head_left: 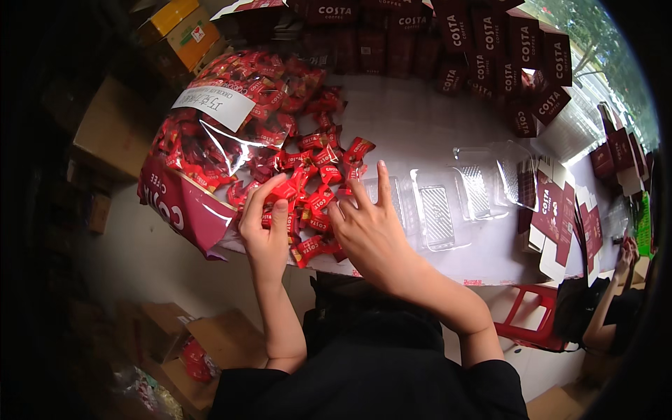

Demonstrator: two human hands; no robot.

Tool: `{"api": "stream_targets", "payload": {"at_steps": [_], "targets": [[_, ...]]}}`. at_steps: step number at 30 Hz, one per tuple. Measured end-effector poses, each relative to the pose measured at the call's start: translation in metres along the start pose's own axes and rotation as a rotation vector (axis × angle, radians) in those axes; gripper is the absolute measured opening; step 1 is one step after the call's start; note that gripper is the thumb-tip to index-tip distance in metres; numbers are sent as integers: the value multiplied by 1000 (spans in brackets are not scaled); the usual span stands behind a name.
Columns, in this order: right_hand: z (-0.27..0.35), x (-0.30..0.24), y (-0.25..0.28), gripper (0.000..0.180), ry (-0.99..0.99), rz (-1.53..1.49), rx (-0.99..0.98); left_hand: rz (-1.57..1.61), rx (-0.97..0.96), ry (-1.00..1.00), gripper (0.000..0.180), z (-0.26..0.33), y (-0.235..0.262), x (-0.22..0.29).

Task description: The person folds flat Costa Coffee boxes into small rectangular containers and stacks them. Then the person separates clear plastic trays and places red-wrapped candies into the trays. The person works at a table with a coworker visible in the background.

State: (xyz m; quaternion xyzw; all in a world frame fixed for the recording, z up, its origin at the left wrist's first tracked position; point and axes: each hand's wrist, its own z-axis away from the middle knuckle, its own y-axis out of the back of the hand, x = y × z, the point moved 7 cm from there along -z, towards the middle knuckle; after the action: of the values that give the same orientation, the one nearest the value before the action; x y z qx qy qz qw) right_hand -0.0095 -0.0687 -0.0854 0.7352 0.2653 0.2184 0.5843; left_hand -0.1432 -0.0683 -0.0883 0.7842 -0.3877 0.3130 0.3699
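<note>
Red-wrapped candies (327, 155) lie in a loose heap at the table's near left side. My left hand (264, 234) is over the heap's left part, thumb and forefinger apart around some candies, with no candy plainly gripped. At the heap's right edge is my right hand (371, 241), its fingers spread and the forefinger stretched away from me. Its fingertips are close to the candies; whether they touch any is hard to see. Just right of it, a clear plastic tray (437, 217) lies in a row with several others, one partly hidden behind the hand.
A big clear bag (189, 140) of the candies spills onto the table (392, 112). Dark red boxes (399, 52) are stacked along the back. Flattened cartons (553, 217) lie at the right, near another person's hand (626, 255). Cardboard boxes (227, 339) stand on the floor.
</note>
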Motion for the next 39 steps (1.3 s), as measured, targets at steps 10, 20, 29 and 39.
{"api": "stream_targets", "payload": {"at_steps": [10,20,29,39], "targets": [[-15,7,14,7,43,-43,70,458,214,289,30,65,12,-46],[-20,32,32,13,-106,33,118,313,237,271,29,67,24,-58],[-9,33,53,15,-53,-436,289,413,301,248,29,53,20,-34],[40,35,43,25,-131,-1210,162,788,55,387,22,51,-24,-13]]}}
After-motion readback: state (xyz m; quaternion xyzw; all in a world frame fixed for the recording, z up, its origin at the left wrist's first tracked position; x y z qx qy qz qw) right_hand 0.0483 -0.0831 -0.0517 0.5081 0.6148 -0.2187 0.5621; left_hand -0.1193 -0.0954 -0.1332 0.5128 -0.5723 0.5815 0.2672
